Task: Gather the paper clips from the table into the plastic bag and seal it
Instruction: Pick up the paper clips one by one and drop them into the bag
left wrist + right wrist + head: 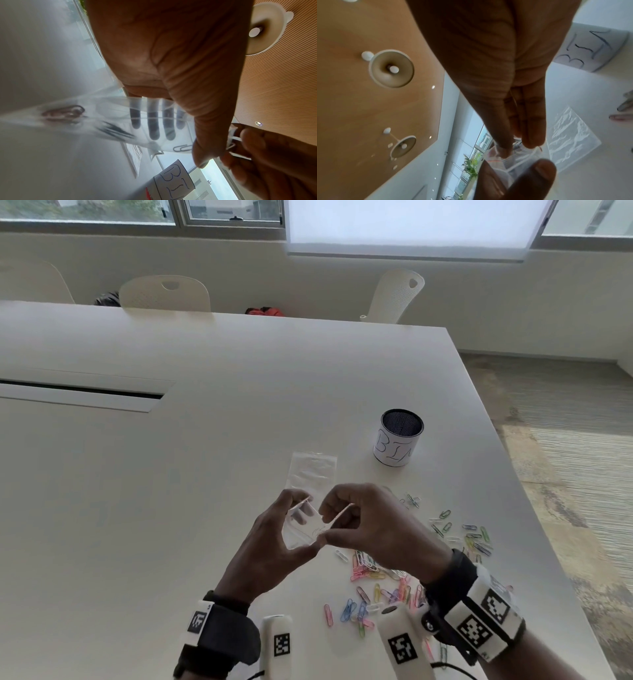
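Clear plastic zip bag hangs above the white desk, left hand and right hand each pinching one lip. Spread the mouth wide; coloured wire paper clips lie scattered just beside.

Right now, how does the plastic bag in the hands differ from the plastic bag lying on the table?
The held bag is lifted, pinched by the left hand and right hand, its mouth pulled open; the spare bag lies flat, untouched. The held bag contains a paper clip; the spare bag looks empty. Both are clear.
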